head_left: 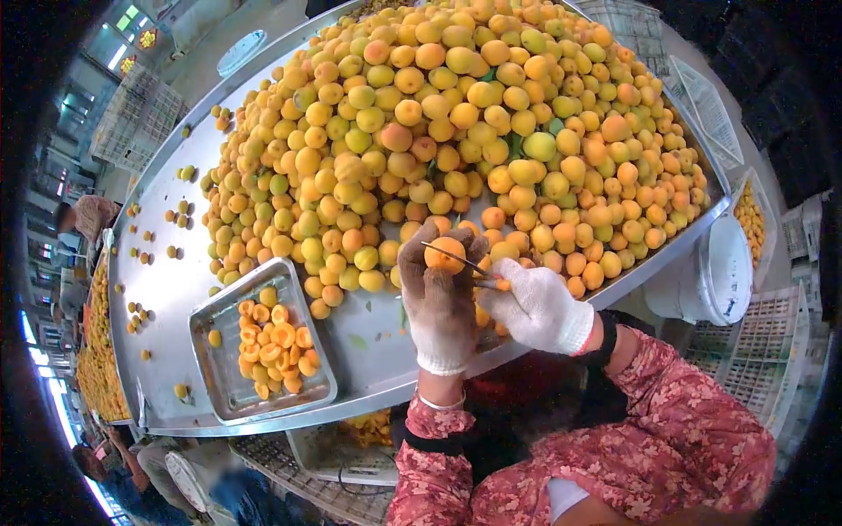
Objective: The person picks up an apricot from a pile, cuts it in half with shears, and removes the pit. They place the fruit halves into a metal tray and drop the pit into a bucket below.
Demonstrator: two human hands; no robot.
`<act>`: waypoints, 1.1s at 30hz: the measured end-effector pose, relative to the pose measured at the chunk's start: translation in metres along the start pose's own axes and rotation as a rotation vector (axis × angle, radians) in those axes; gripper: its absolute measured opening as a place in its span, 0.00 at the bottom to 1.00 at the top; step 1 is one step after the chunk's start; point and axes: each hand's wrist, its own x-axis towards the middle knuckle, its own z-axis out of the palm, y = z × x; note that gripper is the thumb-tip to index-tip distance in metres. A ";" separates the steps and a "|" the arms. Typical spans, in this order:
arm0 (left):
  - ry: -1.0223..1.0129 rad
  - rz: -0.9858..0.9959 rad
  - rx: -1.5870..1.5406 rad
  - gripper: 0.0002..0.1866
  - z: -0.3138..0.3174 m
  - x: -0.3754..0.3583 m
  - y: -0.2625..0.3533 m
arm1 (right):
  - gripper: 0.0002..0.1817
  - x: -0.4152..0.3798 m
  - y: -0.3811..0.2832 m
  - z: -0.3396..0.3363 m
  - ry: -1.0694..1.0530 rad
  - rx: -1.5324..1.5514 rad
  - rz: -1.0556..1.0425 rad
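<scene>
My left hand (438, 302), in a soiled white glove, holds an orange-yellow apricot (445, 255) in its fingertips. In my right hand (535, 302), gloved in white, is a small knife (467, 264) whose thin dark blade lies across the apricot. Both hands are close together over the near edge of a metal table (360, 373). Beyond them rises a big pile of whole apricots (395, 136). To the left, a metal tray (230, 386) holds cut apricot halves (279, 337) and a few whole fruits.
Loose apricots lie along the table's left side. White buckets (730, 270) and plastic crates (752, 346) stand at the right. Below the table edge is another crate (351, 465) with fruit. Other people (92, 215) are at the far left, near another fruit-covered table.
</scene>
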 end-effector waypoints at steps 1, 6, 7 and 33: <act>-0.004 0.002 0.001 0.33 0.000 0.001 0.000 | 0.15 0.000 0.001 0.000 0.007 -0.006 -0.013; -0.021 0.016 0.040 0.29 -0.005 0.001 0.000 | 0.16 0.000 0.008 0.005 0.050 -0.081 -0.070; -0.021 0.016 0.038 0.29 -0.005 0.001 0.001 | 0.16 -0.001 0.008 0.007 0.045 -0.056 -0.065; -0.004 -0.249 -0.261 0.34 -0.004 -0.003 -0.014 | 0.17 0.002 0.012 0.014 0.001 -0.233 -0.054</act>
